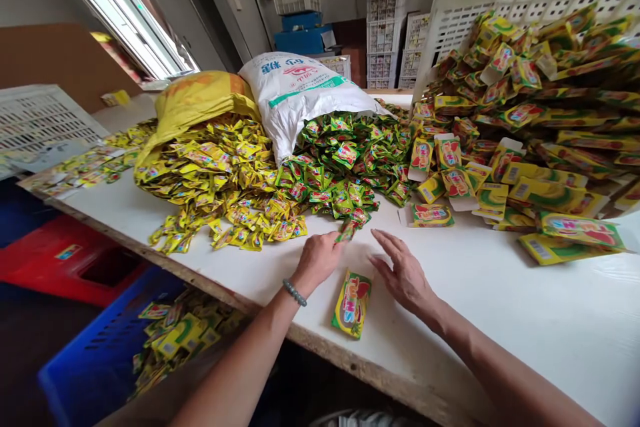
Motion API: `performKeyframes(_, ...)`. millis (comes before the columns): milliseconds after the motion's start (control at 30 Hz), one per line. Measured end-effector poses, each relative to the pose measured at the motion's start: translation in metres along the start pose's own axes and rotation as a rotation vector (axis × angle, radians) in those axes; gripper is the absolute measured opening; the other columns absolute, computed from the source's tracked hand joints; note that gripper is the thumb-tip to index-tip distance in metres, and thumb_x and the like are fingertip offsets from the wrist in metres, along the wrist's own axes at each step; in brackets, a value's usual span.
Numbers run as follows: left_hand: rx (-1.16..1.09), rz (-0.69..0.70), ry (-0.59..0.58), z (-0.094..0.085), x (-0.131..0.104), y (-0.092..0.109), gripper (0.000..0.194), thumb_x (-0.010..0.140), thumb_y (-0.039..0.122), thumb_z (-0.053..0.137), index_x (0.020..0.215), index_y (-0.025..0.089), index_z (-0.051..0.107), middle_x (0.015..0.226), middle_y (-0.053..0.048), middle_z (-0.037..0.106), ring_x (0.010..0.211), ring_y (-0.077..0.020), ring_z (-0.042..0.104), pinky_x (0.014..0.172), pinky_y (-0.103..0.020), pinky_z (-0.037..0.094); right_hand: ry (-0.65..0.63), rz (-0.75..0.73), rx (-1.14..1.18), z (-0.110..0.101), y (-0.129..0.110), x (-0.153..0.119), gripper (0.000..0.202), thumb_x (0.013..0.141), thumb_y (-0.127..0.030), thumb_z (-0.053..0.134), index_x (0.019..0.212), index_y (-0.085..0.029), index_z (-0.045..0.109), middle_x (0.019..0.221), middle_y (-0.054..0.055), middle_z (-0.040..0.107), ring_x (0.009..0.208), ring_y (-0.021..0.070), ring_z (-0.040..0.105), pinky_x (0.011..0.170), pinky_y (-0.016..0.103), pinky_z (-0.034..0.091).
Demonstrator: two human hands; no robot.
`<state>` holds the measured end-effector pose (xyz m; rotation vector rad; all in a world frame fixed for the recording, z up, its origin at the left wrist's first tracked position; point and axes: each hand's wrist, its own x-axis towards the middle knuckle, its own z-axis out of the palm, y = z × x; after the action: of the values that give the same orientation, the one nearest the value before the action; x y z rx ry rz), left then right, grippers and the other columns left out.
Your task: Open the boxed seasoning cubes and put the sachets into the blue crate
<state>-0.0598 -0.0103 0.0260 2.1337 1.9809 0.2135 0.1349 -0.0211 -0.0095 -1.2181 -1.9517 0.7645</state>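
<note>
My left hand (319,259), with a bead bracelet on its wrist, is at the front edge of a pile of green candy packets (345,193). Its fingers are closed on a small green candy packet (346,232), slightly blurred. Just to the right, my right hand (404,275) hovers over the white table with fingers apart and nothing in them. Between my forearms lies a flat yellow-green candy box (351,305) with a fruit print. To the left of the green pile spreads a heap of yellow candy packets (235,173).
A yellow sack (200,93) and a white sack (305,90) spill the packets. At right, many boxes (540,193) tumble from a tipped white basket (445,13). Below the table edge at left stand a blue crate (75,373) and a red stool-like item (45,247).
</note>
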Motion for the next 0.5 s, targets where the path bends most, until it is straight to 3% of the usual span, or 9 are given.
performKeyframes(100,-0.251,0.053,-0.068,0.005,-0.011,0.022,0.015,0.087,0.026,0.057,0.092,0.021,0.07,0.083,-0.004,0.076,0.073,-0.0185,0.068,0.064,-0.024,0.044,-0.045,0.107,0.242,-0.002,0.001,0.003,0.047,0.087,-0.043,0.058,0.129,-0.021,0.058,0.125,0.013,0.063,0.106,0.0265,0.063,0.086,0.04,0.052)
performKeyframes(167,-0.421,0.041,-0.077,0.01,-0.016,0.033,0.01,0.083,0.023,0.062,0.09,0.02,0.068,0.082,-0.004,0.075,0.074,-0.019,0.068,0.065,-0.025,0.045,-0.132,0.217,0.396,-0.004,-0.002,0.004,0.036,0.085,-0.047,0.059,0.105,-0.019,0.069,0.099,0.01,0.071,0.085,0.0227,0.066,0.075,0.035,0.053)
performKeyframes(267,-0.648,0.038,-0.12,0.01,-0.019,0.034,0.021,0.079,0.029,0.068,0.097,0.019,0.063,0.082,-0.004,0.075,0.075,-0.0192,0.069,0.065,-0.025,0.048,-0.146,0.337,0.517,-0.009,-0.008,0.006,0.036,0.08,-0.053,0.062,0.076,-0.017,0.066,0.072,0.005,0.067,0.069,0.0186,0.061,0.066,0.03,0.048)
performKeyframes(367,-0.616,0.012,-0.02,-0.003,-0.018,0.008,0.04,0.08,0.037,0.07,0.113,0.019,0.058,0.095,-0.008,0.075,0.084,-0.0222,0.07,0.074,-0.029,0.052,-0.031,0.429,0.566,-0.017,-0.009,0.01,0.04,0.074,-0.057,0.066,0.068,-0.018,0.06,0.061,0.001,0.061,0.061,0.0148,0.055,0.06,0.027,0.043)
performKeyframes(433,-0.353,-0.084,0.206,-0.015,-0.017,-0.023,0.045,0.078,0.037,0.07,0.117,0.017,0.059,0.113,-0.015,0.071,0.104,-0.029,0.066,0.09,-0.037,0.049,0.038,0.521,0.664,-0.021,-0.008,0.013,0.042,0.071,-0.059,0.069,0.067,-0.019,0.057,0.058,-0.001,0.057,0.056,0.0122,0.051,0.056,0.025,0.04)
performKeyframes(500,-0.174,-0.165,0.289,-0.025,-0.015,-0.057,0.046,0.077,0.029,0.07,0.12,0.015,0.061,0.126,-0.019,0.065,0.12,-0.0344,0.057,0.102,-0.044,0.042,0.071,0.627,0.832,-0.024,-0.006,0.014,0.045,0.065,-0.059,0.074,0.068,-0.019,0.056,0.058,-0.003,0.056,0.054,0.0103,0.048,0.053,0.024,0.038)
